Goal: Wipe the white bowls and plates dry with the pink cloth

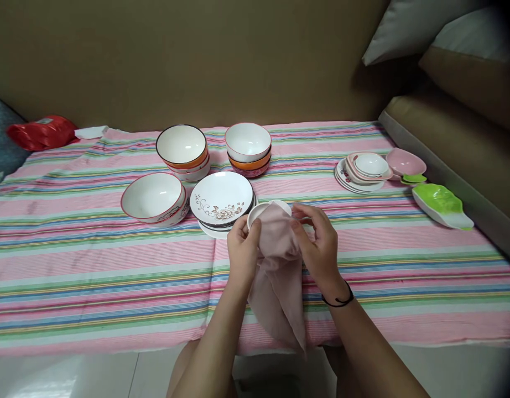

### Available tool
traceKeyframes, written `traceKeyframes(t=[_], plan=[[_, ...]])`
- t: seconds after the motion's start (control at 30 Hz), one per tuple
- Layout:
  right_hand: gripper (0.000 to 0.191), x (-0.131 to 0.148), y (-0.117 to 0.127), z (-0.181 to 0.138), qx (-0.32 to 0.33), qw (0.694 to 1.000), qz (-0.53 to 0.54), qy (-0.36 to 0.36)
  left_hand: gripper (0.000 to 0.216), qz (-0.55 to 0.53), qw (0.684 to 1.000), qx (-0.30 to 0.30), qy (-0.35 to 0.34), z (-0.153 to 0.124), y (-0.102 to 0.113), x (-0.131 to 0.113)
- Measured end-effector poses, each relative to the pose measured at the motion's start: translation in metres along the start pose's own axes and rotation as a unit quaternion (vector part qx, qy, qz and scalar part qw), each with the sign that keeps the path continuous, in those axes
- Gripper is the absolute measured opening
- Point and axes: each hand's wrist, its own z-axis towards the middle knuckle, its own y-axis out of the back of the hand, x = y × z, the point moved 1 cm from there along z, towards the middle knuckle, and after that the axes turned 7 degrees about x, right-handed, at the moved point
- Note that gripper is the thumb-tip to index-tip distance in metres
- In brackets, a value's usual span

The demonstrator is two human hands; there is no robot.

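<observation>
My left hand (243, 246) and my right hand (319, 243) are both closed around a small white dish (260, 210) wrapped in a pale pink cloth (277, 271). The cloth covers most of the dish and hangs down over the table's front edge. Only the dish's rim shows above my left thumb. Both hands hover just in front of a stack of white plates (222, 200) with a brown flower print.
On the striped tablecloth (93, 276) stand a red-rimmed bowl (153, 197), two stacks of bowls (182, 150) (248, 148), small pink and white dishes (365, 170), a pink bowl (405, 162) and a green leaf dish (441, 204). A red bag (41, 131) lies far left; cushions right.
</observation>
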Motion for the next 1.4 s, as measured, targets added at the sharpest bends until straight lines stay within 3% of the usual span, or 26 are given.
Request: traceKeyframes(t=[0.23,0.4,0.6,0.77,0.93,1.07,1.23,1.4], plan=[[0.016,-0.001,-0.006,-0.004,0.022,0.998,-0.037,-0.043,0.023,0.036,0.999,0.009,0.011,-0.001,-0.004,0.002],[0.017,-0.007,-0.007,-0.004,0.017,0.997,-0.045,-0.056,0.031,0.122,0.991,0.035,-0.038,-0.001,-0.006,0.002],[0.014,-0.009,-0.007,-0.003,0.065,0.994,-0.058,-0.072,0.043,0.196,0.977,0.055,-0.064,-0.001,-0.007,0.010],[0.013,-0.009,-0.006,-0.003,0.027,0.993,-0.077,-0.090,0.055,0.167,0.983,0.056,-0.053,-0.003,-0.010,0.011],[0.017,-0.009,-0.006,-0.003,-0.004,0.993,-0.064,-0.100,0.046,0.113,0.992,0.060,-0.013,-0.002,-0.011,0.008],[0.019,-0.014,-0.005,-0.003,-0.021,0.992,-0.029,-0.122,0.027,0.146,0.984,0.100,0.016,-0.002,-0.009,0.008],[0.025,-0.019,-0.007,-0.004,0.001,0.992,0.027,-0.122,0.014,0.214,0.972,0.092,-0.014,-0.003,-0.009,0.006],[0.029,-0.016,-0.014,-0.007,0.007,0.991,0.064,-0.118,0.019,0.216,0.973,0.069,-0.034,-0.004,-0.008,0.008]])
